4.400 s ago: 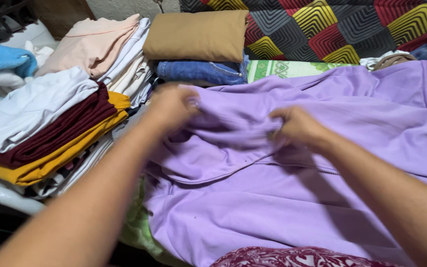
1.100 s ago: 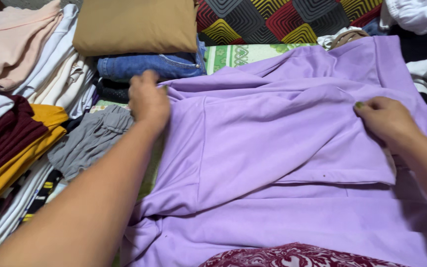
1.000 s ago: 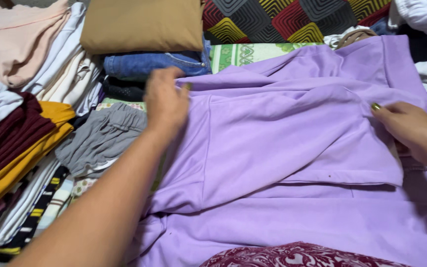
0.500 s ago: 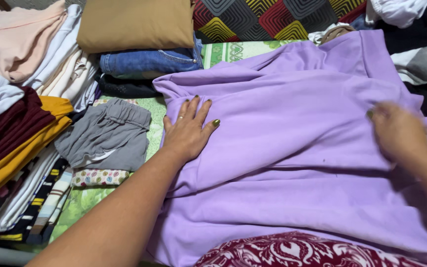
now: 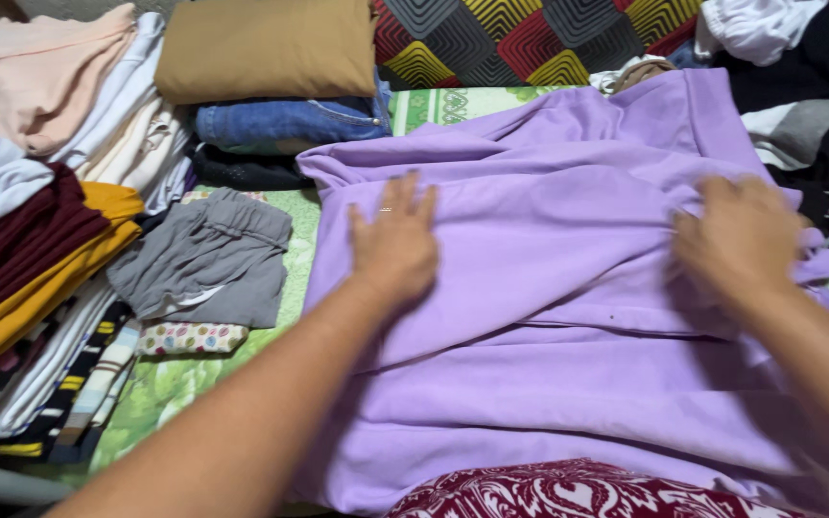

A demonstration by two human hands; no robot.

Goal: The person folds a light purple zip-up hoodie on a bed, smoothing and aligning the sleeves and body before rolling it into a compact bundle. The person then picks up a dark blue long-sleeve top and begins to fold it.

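**Lilac cloth under both palms: flattening a fold**

Lilac garment (image 5: 568, 288) lies spread over a green patterned sheet (image 5: 194, 384), filling the middle and right of the view, its far edge reaching a quilt of coloured diamonds (image 5: 530, 38). A folded layer runs across it, with a crease line below the hands.

Left hand (image 5: 395, 240): flat on the cloth near its left edge, fingers spread and pointing away, palm down. It grips nothing; it only presses.

Right hand (image 5: 741, 240): on the right part of the same cloth, blurred by motion. Fingers look bent over a bunched ridge of fabric, but whether they pinch it or merely rest on it I cannot tell.

Surroundings: grey shorts (image 5: 208, 259) just beside the left edge of the garment; folded blue jeans (image 5: 290, 120) beyond them, under a tan folded piece (image 5: 266, 48). A stack of folded clothes (image 5: 31, 249) in maroon, mustard and white stands at far left.

Judgement on doing this well: the left palm should stay planted as an anchor while the right strokes outward, away from it, so wrinkles travel to the open edge and do not gather between the hands. Ridges near the right hand look the least settled; they want smoothing before any further fold. Keep the left edge off the grey shorts.
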